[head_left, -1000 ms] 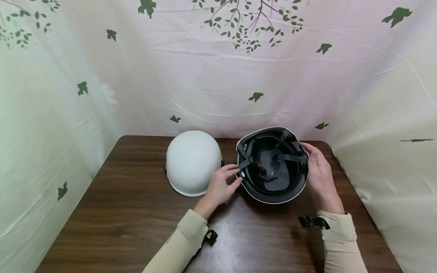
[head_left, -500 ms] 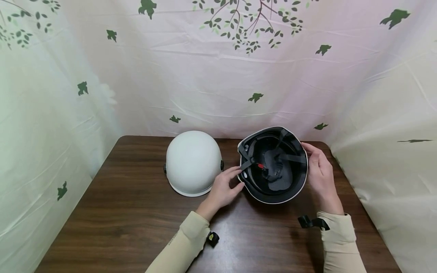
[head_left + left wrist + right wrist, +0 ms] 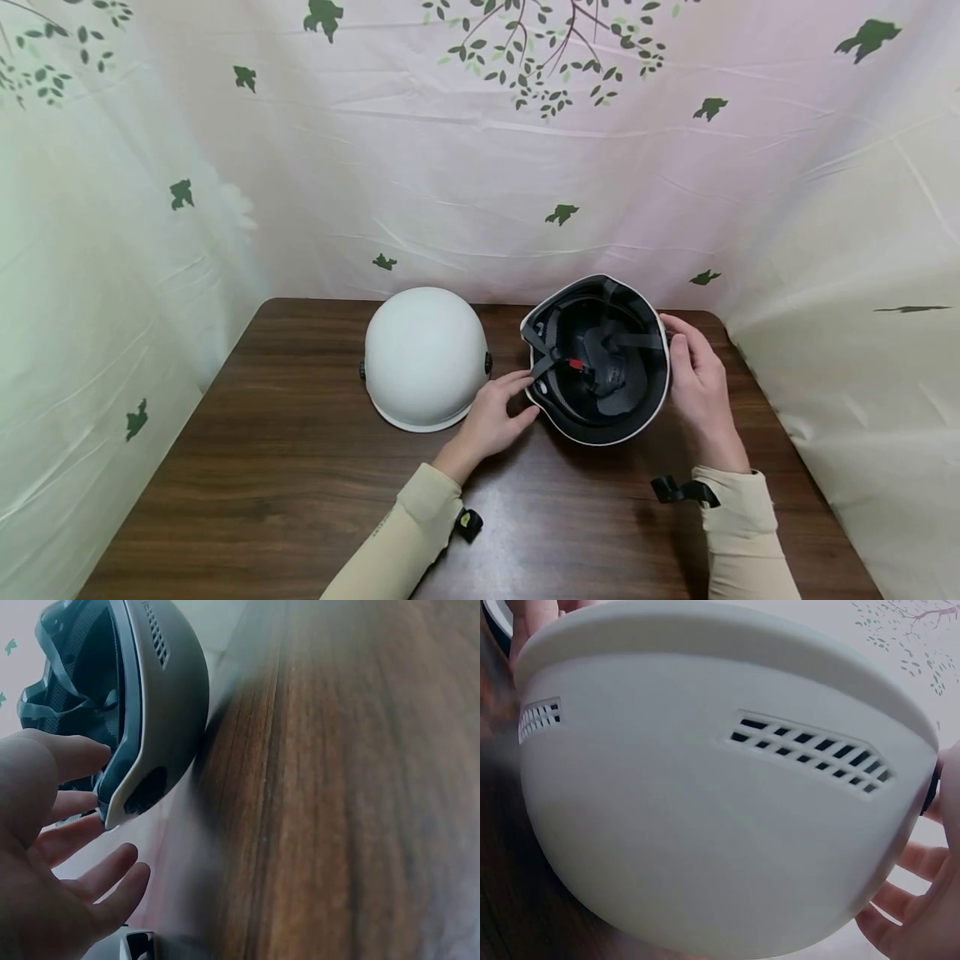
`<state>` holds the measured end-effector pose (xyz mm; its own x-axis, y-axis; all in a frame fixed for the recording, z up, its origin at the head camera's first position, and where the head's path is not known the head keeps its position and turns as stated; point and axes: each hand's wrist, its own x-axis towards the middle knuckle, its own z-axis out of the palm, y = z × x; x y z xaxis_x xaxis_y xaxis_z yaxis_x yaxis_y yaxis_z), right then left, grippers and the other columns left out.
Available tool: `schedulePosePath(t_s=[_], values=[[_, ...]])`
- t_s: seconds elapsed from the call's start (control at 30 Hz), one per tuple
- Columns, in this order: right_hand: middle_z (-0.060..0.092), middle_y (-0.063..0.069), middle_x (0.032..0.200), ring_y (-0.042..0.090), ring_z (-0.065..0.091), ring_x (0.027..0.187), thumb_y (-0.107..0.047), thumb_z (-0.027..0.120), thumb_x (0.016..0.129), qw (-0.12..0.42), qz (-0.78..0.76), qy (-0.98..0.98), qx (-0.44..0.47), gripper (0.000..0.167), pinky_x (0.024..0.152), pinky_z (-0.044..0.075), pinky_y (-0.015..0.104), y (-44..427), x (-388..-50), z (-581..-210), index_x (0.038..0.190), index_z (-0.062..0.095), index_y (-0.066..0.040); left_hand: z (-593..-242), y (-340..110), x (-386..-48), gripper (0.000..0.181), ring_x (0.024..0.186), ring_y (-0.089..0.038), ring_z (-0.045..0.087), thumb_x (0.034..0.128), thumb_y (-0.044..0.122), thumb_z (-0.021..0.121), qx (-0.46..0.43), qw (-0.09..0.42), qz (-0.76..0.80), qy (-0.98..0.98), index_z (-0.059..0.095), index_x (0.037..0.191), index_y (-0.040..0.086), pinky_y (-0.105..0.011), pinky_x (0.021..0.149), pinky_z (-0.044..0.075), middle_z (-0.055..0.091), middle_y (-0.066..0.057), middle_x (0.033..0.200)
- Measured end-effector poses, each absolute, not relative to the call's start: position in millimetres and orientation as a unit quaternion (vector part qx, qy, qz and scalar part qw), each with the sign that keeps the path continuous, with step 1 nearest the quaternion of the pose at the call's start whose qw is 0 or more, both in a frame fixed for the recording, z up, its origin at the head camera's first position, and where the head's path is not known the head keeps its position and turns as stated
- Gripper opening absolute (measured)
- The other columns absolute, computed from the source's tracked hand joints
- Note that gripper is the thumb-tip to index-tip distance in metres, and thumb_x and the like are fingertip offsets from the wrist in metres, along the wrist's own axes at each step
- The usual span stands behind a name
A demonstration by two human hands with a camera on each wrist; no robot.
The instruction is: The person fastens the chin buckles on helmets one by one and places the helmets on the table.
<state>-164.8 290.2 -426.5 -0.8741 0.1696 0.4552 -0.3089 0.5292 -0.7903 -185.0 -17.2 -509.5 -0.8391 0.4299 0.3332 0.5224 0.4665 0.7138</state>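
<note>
An upturned white helmet point(image 3: 609, 427) shows its black padded inside, dark straps and a red buckle piece point(image 3: 576, 364) in the head view. My left hand point(image 3: 487, 425) pinches its left rim beside a strap, thumb and first fingers at the edge in the left wrist view. On the opposite side my right hand point(image 3: 701, 392) holds the rim, thumb near the edge and fingers around the outside. The right wrist view shows the white shell point(image 3: 705, 802) with slotted vents. Left of it, a second white helmet point(image 3: 425, 358) sits dome up, close to my left hand.
A dark wooden table point(image 3: 300, 492) lies under both helmets. Pale curtains point(image 3: 465, 167) with green leaf and bird prints hang behind the table and at its sides. Black straps sit at both sleeve cuffs.
The upturned helmet has turned and shifted slightly left, and its inside faces a little differently. My right hand moved left with it; my left hand slid slightly right and down. The other helmet stayed put.
</note>
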Motion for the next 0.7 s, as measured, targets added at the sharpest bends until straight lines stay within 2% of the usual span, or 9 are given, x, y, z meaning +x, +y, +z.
schedulePosePath(t_s=[0.13, 0.37, 0.6, 0.7], values=[[0.058, 0.014, 0.147, 0.000, 0.050, 0.127, -0.022, 0.042, 0.114, 0.254, 0.480, -0.838, 0.050, 0.041, 0.105, 0.035, 0.014, 288.3, -164.8, -427.1, 0.149, 0.060, -0.011, -509.6, -16.3, -186.7, 0.046, 0.138, -0.030, 0.058, 0.0964, 0.019, 0.074, -0.278, 0.039, -0.425, -0.860, 0.066, 0.138, 0.001, -0.047, 0.113, 0.047, 0.061, -0.013, 0.149], [0.057, 0.017, 0.149, 0.002, 0.047, 0.133, -0.015, 0.046, 0.112, 0.276, 0.453, -0.843, 0.086, 0.039, 0.110, 0.032, 0.014, 284.6, -165.0, -430.1, 0.149, 0.060, -0.010, -506.6, -13.3, -190.2, 0.050, 0.139, -0.035, 0.055, 0.0972, 0.023, 0.073, -0.272, 0.006, -0.410, -0.870, 0.064, 0.141, 0.000, -0.049, 0.114, 0.045, 0.058, -0.015, 0.151], [0.054, 0.021, 0.152, 0.037, 0.045, 0.143, -0.006, 0.052, 0.108, 0.296, 0.438, -0.840, 0.124, 0.040, 0.118, 0.028, 0.019, 277.3, -164.8, -430.8, 0.148, 0.060, -0.005, -505.2, -10.1, -192.0, 0.054, 0.138, -0.036, 0.052, 0.0987, 0.028, 0.072, -0.238, -0.020, -0.392, -0.888, 0.061, 0.144, 0.000, -0.047, 0.114, 0.044, 0.054, -0.016, 0.150], [0.053, 0.023, 0.153, 0.040, 0.044, 0.145, -0.007, 0.053, 0.108, 0.296, 0.431, -0.842, 0.130, 0.040, 0.119, 0.028, 0.020, 275.3, -164.9, -428.8, 0.148, 0.060, -0.005, -502.8, -10.1, -193.5, 0.053, 0.135, -0.034, 0.052, 0.0988, 0.029, 0.072, -0.239, -0.020, -0.383, -0.892, 0.063, 0.142, -0.001, -0.046, 0.112, 0.045, 0.054, -0.017, 0.146]])
